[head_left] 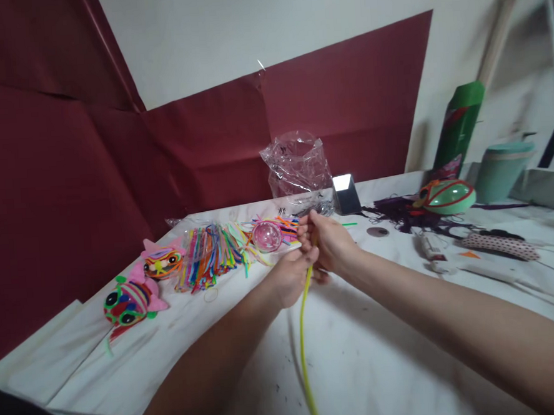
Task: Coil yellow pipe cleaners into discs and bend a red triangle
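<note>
A long yellow pipe cleaner (303, 343) hangs from my hands in the head view, its lower end reaching toward the table's near edge. My left hand (291, 278) pinches it near its upper part. Close against the left, my right hand (330, 242) has its fingers bent around the upper end, which they partly hide. Just beyond the hands, a clear pink-tinted plastic ball (267, 235) rests on loose pipe cleaners. Left of it lies a bundle of many-coloured pipe cleaners (212, 255) in clear plastic.
Two decorated fish-like crafts (130, 301) lie at the left. Behind stand a crumpled clear bag (297, 165) and a dark phone-like block (346, 195). To the right are a green balloon-like craft (452, 197), a glue gun (432, 248), a dotted pouch (499, 245) and a mint bin (502, 172).
</note>
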Available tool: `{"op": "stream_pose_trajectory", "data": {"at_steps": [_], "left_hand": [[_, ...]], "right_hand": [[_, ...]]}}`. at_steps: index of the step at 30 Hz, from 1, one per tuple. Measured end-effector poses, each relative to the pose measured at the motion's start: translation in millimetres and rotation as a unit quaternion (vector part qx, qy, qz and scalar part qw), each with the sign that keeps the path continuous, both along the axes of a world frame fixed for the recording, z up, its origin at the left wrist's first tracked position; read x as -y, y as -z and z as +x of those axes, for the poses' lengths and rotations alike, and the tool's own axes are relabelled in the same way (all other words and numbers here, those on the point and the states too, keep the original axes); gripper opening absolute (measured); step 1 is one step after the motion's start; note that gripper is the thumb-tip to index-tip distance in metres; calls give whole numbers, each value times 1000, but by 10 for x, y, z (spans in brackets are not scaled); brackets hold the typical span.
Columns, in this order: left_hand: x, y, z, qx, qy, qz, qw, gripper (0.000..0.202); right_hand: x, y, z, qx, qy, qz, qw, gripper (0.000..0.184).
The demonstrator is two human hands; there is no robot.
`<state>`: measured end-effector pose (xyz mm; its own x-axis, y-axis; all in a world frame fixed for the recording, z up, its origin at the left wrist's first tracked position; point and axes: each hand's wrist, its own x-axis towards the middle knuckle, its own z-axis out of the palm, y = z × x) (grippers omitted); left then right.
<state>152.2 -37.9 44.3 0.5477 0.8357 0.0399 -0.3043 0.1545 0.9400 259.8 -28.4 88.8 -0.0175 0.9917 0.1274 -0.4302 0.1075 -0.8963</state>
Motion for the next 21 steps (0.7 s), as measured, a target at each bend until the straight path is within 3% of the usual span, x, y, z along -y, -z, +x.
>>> {"op": "stream_pose_trajectory", "data": {"at_steps": [5,10,12,15,21], "left_hand": [[142,72,-28,14,-53,-19,998,16],[166,4,-113,-29,50,-32,998,19],[171,14,-126,-49,45,-29,997,23],[145,79,-195,-67,4,-2,998,26],[103,97,-441,-198,10,48,979,25]], "right_hand": [[154,173,153,-40,-25,27,999,27],[218,372,238,59,-58,48,995,29],[205,410,241,58,-39,61,996,31],[118,412,332,40,24,73,996,30],[33,278,774,-5,75,82,994,28]]}}
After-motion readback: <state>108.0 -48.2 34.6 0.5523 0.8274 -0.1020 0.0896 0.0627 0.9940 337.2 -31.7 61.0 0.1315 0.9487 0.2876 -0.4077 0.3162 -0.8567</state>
